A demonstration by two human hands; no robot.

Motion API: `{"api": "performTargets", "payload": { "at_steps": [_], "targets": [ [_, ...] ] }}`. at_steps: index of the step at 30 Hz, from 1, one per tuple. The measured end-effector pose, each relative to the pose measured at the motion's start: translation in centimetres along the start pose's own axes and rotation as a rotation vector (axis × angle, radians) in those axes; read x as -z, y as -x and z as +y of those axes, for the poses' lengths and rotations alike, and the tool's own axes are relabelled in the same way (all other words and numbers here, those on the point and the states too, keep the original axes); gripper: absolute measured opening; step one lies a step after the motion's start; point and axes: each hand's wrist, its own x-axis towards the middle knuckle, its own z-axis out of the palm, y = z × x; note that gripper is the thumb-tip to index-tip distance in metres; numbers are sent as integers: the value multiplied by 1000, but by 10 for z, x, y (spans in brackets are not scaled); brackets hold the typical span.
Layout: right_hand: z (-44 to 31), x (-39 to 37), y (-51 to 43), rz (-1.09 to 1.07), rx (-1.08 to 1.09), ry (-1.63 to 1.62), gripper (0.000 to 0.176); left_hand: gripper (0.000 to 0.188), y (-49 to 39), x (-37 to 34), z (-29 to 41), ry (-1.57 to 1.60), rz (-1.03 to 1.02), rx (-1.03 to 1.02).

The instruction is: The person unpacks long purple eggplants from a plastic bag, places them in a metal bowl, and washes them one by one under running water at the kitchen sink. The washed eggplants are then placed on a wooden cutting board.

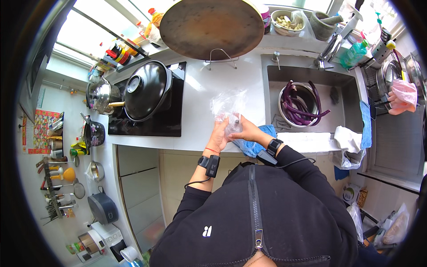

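A crumpled clear plastic bag point(230, 101) is held over the white countertop between the cooktop and the sink. My left hand point(219, 133) grips its near left side, with the fingertips pointing up the picture. Around the bag's near right side is my right hand point(246, 129); part of the plastic lies between my two hands. A blue cloth point(253, 142) lies at the counter's front edge, below my right wrist. Long purple eggplants point(297, 111) rest in a metal bowl point(282, 116) inside the sink, to the right.
A black lidded wok point(146, 93) and a steel pot point(100, 96) stand at the black cooktop point(175, 125). Behind, a large round board point(211, 28) leans upright near a wire stand point(222, 60). The faucet point(323, 58) and green soap bottle point(353, 55) are behind the steel sink point(343, 116).
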Motion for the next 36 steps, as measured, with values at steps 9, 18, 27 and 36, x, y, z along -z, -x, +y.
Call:
{"api": "performTargets", "payload": {
  "at_steps": [9,18,27,36],
  "targets": [
    [-55,98,55,324,-100,-400,30,70,21,-60,28,-512,-186,-285],
    [-99,147,157,275,-253,-168,29,57,-8,-163,-46,-1279,-608,-973],
    [-9,257,338,1308,-220,-341,22,42,-14,-227,-139,-361,-472,-39],
    [120,365,450,1454,-839,-7,66,35,31,-352,-221,-24,-591,214]
  ]
}}
